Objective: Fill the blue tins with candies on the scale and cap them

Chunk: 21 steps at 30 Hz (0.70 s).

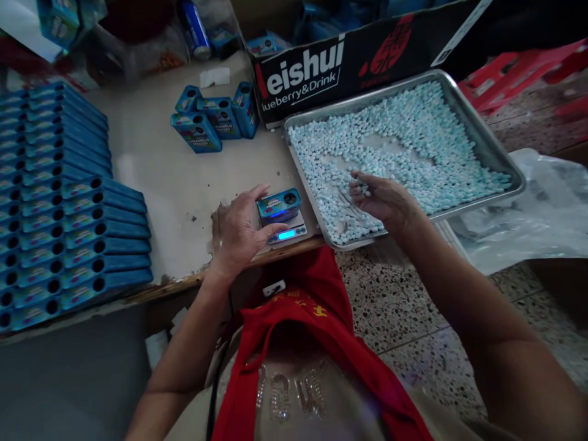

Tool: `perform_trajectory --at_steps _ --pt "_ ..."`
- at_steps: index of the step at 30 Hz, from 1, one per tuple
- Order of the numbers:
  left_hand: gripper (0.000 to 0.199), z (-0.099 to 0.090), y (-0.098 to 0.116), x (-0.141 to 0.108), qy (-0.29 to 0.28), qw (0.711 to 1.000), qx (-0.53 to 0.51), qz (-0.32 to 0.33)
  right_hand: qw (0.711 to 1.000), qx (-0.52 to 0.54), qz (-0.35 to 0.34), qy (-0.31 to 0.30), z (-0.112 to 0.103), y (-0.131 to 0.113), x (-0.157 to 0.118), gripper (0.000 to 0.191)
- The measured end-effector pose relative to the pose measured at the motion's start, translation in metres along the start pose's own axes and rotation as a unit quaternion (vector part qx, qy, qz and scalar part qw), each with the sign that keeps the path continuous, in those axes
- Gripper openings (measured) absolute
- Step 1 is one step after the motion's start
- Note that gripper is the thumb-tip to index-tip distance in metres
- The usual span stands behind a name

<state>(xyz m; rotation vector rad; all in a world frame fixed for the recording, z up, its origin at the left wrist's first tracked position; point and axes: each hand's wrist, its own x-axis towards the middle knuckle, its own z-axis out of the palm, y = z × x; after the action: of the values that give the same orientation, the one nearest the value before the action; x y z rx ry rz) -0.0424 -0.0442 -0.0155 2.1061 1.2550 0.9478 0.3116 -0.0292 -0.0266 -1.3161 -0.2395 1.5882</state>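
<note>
Blue-printed cardboard makes up the small box [269,206] resting on the lit digital scale [301,230], at the centre of the frame. The left hand [241,229] is half open, its thumb and forefinger spread around the box's left end; no firm grip can be made out. Above the near left part of the metal tray [487,143], right of centre, the right hand [381,199] is held partly curled, with a few pale pellets [413,110] apparently pinched in its fingers.

For good handling, the box is best steadied lightly, with no weight pressed onto the scale, since the reading could be falsified. The display should be left uncovered by the thumb. Pellets are probably best taken in small pinches, with the fingers closed enough that none are dropped between tray and box.

One scale, one tray and one box on the scale are counted. Four more boxes [196,131] are grouped in the upper left-centre, beside one black carton [349,70]. One blue can [195,30] is seen at the top. The stacked boxes [108,245] at the left edge and the pellets are too many to be counted surely.
</note>
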Motion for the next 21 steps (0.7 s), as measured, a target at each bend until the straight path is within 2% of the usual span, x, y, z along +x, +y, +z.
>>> perform_trajectory --at_steps 3,7,11,15,21 --pt "0.07 -0.019 -0.003 -0.006 0.005 1.0 -0.02 -0.012 0.998 -0.034 -0.057 0.005 0.005 -0.003 0.0 0.02" --pt "0.073 -0.037 -0.017 -0.01 0.052 0.996 -0.037 -0.063 0.985 -0.146 -0.094 -0.024 0.01 -0.015 -0.003 0.019" --pt "0.081 -0.038 -0.034 -0.011 0.08 0.99 -0.044 -0.107 0.966 -0.234 -0.092 -0.062 0.008 -0.016 -0.007 0.026" --pt "0.077 -0.036 -0.041 -0.02 0.082 0.992 -0.041 -0.084 0.958 -0.256 -0.094 -0.084 0.012 -0.011 -0.016 0.034" --pt "0.054 -0.036 -0.044 -0.038 0.075 0.995 -0.039 -0.054 0.944 -0.292 -0.125 -0.093 0.048 -0.016 -0.041 0.025"
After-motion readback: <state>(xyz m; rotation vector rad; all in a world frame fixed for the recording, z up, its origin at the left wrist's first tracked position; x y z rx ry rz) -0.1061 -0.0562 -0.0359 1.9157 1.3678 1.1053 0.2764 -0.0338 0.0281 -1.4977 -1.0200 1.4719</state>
